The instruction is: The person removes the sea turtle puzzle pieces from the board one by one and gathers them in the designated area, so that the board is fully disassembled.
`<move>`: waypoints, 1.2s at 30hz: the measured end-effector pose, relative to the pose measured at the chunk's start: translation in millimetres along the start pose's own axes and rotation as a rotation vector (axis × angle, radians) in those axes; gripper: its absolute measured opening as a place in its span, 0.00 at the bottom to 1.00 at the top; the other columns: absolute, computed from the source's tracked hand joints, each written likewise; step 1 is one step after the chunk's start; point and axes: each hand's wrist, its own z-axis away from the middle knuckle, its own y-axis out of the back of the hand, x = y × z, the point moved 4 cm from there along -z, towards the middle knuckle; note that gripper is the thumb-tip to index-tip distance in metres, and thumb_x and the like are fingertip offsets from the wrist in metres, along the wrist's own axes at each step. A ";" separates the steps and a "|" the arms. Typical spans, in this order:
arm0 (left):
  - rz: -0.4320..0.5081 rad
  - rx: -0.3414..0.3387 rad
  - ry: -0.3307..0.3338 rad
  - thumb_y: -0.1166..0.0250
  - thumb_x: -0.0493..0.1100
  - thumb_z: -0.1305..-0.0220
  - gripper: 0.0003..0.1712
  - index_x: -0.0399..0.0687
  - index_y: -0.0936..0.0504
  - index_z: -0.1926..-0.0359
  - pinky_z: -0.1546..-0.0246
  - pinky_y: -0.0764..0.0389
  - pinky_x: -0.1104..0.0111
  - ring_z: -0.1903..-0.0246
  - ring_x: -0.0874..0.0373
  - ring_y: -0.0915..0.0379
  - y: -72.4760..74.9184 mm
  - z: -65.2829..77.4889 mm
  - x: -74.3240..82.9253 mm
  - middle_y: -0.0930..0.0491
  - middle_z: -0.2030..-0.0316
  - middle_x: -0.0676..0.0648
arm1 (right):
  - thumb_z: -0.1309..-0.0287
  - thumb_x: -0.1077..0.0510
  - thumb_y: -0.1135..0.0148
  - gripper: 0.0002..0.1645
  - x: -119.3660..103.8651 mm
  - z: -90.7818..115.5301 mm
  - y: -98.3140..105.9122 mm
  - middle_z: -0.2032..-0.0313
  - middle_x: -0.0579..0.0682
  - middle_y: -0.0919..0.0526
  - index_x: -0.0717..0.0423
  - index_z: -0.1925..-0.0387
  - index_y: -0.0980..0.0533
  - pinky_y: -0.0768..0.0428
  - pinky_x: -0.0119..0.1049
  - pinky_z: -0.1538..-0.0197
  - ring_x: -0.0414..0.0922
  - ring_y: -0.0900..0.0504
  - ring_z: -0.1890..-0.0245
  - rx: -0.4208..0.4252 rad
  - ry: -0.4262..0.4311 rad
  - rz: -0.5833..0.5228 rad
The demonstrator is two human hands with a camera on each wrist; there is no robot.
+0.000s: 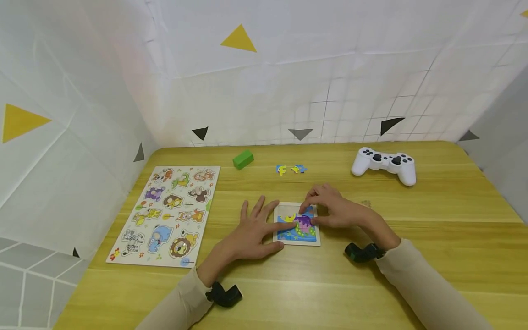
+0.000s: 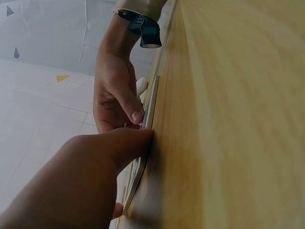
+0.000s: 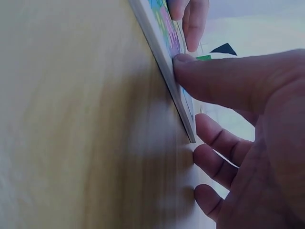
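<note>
Left hand was spread wide, gripping nothing, and I saw its pointing finger touch the puzzle. Right hand had bent fingers, its thumb and pointing finger on the puzzle; I couldn't tell if they pinched anything. The puzzle sat on the table between the hands.

White cloth: bright, softly lit
Table: pale shine near the front
Left hand: dark, shaded
Puzzle: dim, bluish right wrist view, blurry shadow beside it
</note>
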 end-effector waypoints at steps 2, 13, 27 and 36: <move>0.003 0.001 -0.001 0.47 0.68 0.28 0.30 0.87 0.37 0.27 0.32 0.67 0.25 0.20 0.31 0.69 -0.2 -0.2 -0.1 0.54 0.19 0.44 | 0.43 0.60 0.28 0.17 -0.7 0.1 -0.1 0.52 0.43 0.23 0.37 0.54 0.17 0.37 0.50 0.43 0.47 0.32 0.45 -0.011 -0.013 -0.005; 0.007 -0.004 0.001 0.47 0.68 0.28 0.29 0.86 0.37 0.27 0.32 0.68 0.25 0.20 0.32 0.69 1.4 0.3 1.1 0.54 0.19 0.43 | 0.42 0.62 0.29 0.18 -4.7 1.2 1.0 0.51 0.44 0.24 0.38 0.54 0.19 0.37 0.50 0.42 0.47 0.33 0.44 -0.032 -0.063 -0.021; 0.009 0.006 -0.008 0.47 0.67 0.28 0.29 0.85 0.35 0.28 0.32 0.67 0.25 0.20 0.31 0.69 0.9 1.0 1.1 0.54 0.19 0.42 | 0.43 0.64 0.29 0.18 -5.8 0.6 0.2 0.51 0.42 0.23 0.41 0.55 0.19 0.36 0.51 0.40 0.46 0.32 0.45 -0.011 -0.015 -0.045; -0.001 -0.001 -0.004 0.47 0.68 0.28 0.29 0.86 0.36 0.27 0.32 0.66 0.24 0.20 0.31 0.69 -0.1 0.6 -0.1 0.54 0.18 0.43 | 0.45 0.62 0.27 0.22 -2.5 -0.9 0.3 0.52 0.42 0.20 0.45 0.48 0.20 0.33 0.46 0.42 0.44 0.29 0.48 0.012 0.014 -0.040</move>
